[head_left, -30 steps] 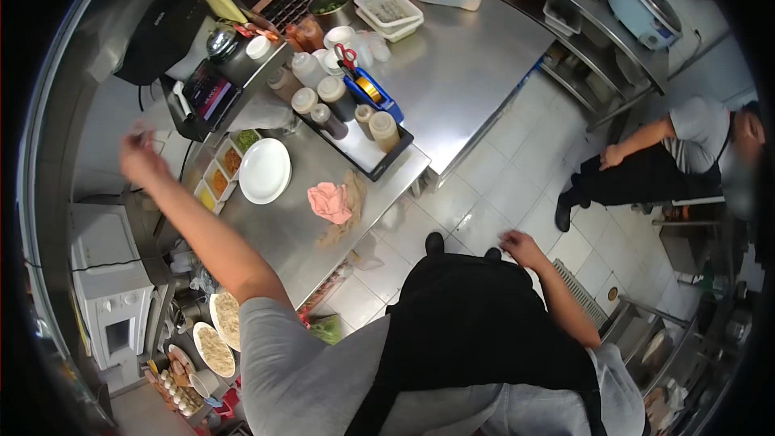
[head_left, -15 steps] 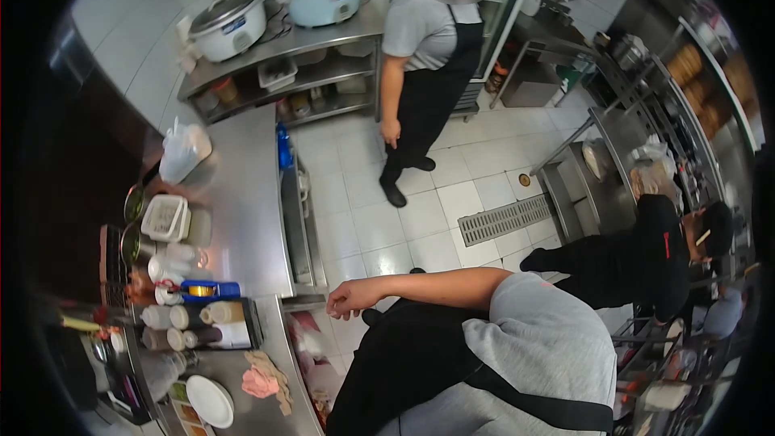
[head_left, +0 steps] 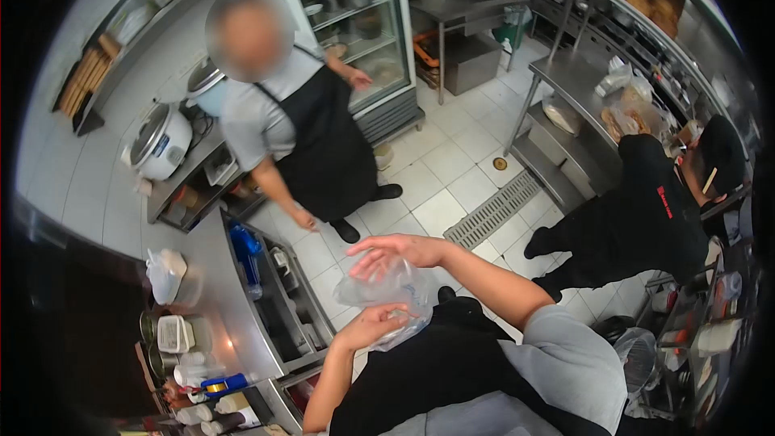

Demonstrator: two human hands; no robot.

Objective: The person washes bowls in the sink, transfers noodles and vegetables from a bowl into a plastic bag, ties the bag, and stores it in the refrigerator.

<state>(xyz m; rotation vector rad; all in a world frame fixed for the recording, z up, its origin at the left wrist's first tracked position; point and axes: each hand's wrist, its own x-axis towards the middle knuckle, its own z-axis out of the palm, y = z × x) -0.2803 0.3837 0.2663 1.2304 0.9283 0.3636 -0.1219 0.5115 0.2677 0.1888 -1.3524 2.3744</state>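
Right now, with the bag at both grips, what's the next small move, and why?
I'd probably close the right grip gently on the upper part of the bag. It looks spread open there, while the left grip seems to hold the lower part with its thumb across, so a second hold should steady the bag.

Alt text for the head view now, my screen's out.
The left hand holds a clear plastic bag, the right hand open at its upper part. Ahead, a co-worker stands by a glass-door fridge; another person leans over at right.
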